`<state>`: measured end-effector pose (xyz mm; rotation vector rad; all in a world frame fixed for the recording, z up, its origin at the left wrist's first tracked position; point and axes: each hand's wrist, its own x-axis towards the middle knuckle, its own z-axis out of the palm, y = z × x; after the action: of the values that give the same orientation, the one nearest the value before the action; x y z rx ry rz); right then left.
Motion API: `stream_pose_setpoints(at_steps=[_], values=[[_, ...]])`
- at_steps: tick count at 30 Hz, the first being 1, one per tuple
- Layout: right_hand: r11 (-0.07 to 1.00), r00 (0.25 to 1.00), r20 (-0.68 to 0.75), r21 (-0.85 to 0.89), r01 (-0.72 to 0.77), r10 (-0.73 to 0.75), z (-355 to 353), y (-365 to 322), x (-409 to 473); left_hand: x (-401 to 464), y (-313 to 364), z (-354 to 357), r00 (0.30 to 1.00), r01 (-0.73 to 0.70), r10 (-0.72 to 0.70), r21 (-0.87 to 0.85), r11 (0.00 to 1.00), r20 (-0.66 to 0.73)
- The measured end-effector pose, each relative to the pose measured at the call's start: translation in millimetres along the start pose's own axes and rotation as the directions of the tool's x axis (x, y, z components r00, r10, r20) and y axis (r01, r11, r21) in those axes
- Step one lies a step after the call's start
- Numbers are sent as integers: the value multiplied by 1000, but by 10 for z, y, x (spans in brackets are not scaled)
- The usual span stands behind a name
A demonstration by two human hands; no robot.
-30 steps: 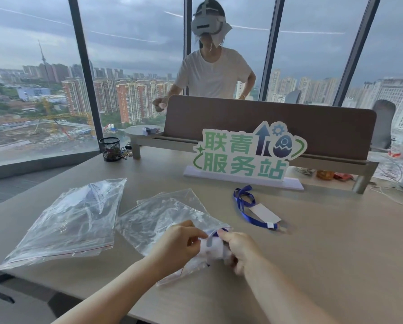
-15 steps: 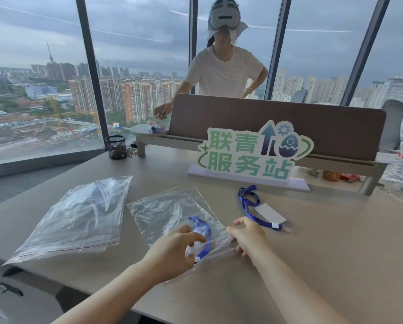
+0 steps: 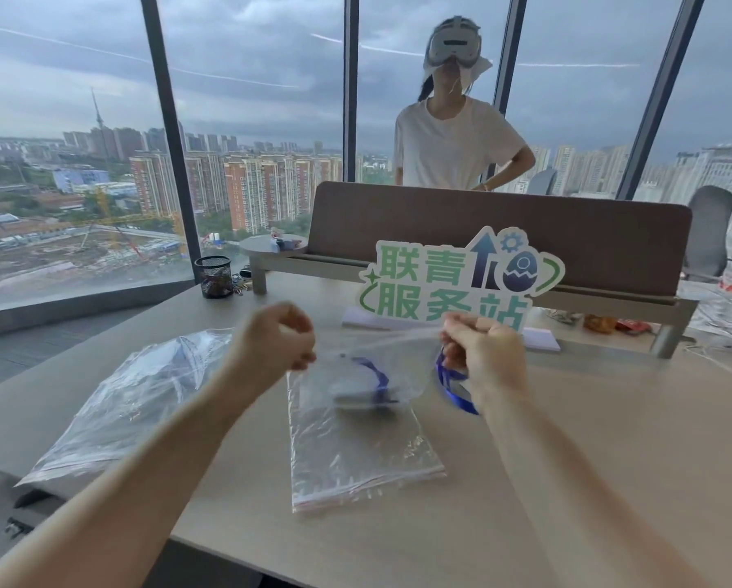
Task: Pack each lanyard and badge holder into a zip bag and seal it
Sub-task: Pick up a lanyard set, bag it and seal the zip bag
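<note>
Here both hands — left (image 3: 277,337), right (image 3: 483,354) — pinch the top edge of a zip bag (image 3: 355,439) holding a blue lanyard (image 3: 374,375), lifted above the table (image 3: 567,460).

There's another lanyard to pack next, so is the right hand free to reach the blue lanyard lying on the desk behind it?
Probably not yet. The right hand is pinched on the top edge of the zip bag, as is the left hand. The blue lanyard lies close behind it, nothing between.

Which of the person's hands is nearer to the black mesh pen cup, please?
Left. The left hand is raised just right of and in front of the pen cup; the right hand is farther right, holding the bag's other end.
</note>
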<state>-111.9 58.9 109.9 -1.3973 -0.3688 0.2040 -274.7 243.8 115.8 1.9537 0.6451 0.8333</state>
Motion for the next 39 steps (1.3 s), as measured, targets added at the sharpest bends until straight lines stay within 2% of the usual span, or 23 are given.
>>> stream_pose_setpoints(at_steps=[3,5,8,12,13,15,17,19,22,24,33,39], values=[[975,986,-19,145,167,-166,-85,-524,-81,97,524,-166,996,-84,89,-302,950,4],[953,975,-40,205,221,-218,-155,-779,-111,104,780,-243,989,-92,134,-425,901,69],[932,966,-58,255,258,-252,-281,-1012,-128,92,951,-263,959,-148,234,-421,895,160],[935,962,-74,227,271,-261,-483,-1112,-162,44,988,-96,957,-252,284,-317,914,57],[944,957,-95,166,286,-273,-535,-1113,-168,26,998,-42,960,-256,279,-302,918,35],[932,917,-168,-106,347,-361,-635,-1098,-175,-26,1007,71,961,-255,274,-271,928,35],[793,818,-159,-401,458,-553,-683,-1090,-217,-110,1042,195,954,-264,290,-243,933,75],[629,746,16,-526,573,-666,-625,-1128,-321,-198,1094,324,945,-272,305,-235,933,117],[508,748,308,-580,637,-588,-483,-1155,-418,-274,1177,446,939,-256,303,-259,931,163],[509,765,390,-579,637,-512,-432,-1166,-431,-285,1221,466,935,-265,313,-261,928,166],[575,806,429,-564,592,-409,-428,-1300,-384,-312,1322,464,919,-309,365,-303,901,146],[566,806,475,-578,588,-353,-393,-1340,-380,-302,1318,526,909,-346,398,-307,886,126]])
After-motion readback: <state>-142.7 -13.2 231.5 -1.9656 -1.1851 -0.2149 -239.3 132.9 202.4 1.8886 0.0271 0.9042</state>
